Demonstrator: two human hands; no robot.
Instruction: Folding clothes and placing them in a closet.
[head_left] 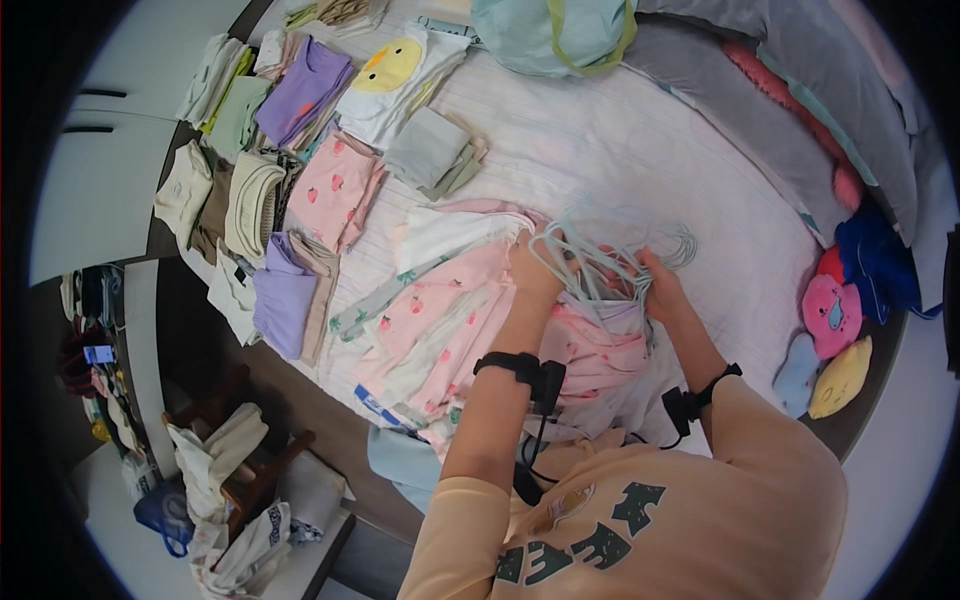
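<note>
In front of me, both hands are at a bunch of pale blue wire clothes hangers (598,262). My right hand (660,288) grips them from the right, its fingers curled round the wires. My left hand (538,268) is closed at their left side, its fingertips partly hidden behind the wires. The hooks bunch together beyond my right hand. Beneath my left arm, a pink garment with strawberries (425,308) lies spread in a loose heap with white and grey-green clothes. More pink cloth (605,350) hangs below the hangers, between my forearms.
Folded clothes stand in rows at the left of the bed (720,180), among them a pink strawberry stack (335,190) and a grey stack (428,150). A light green bag (545,30) is at the back. Plush toys (832,315) lie at the right edge, near grey bedding (720,90).
</note>
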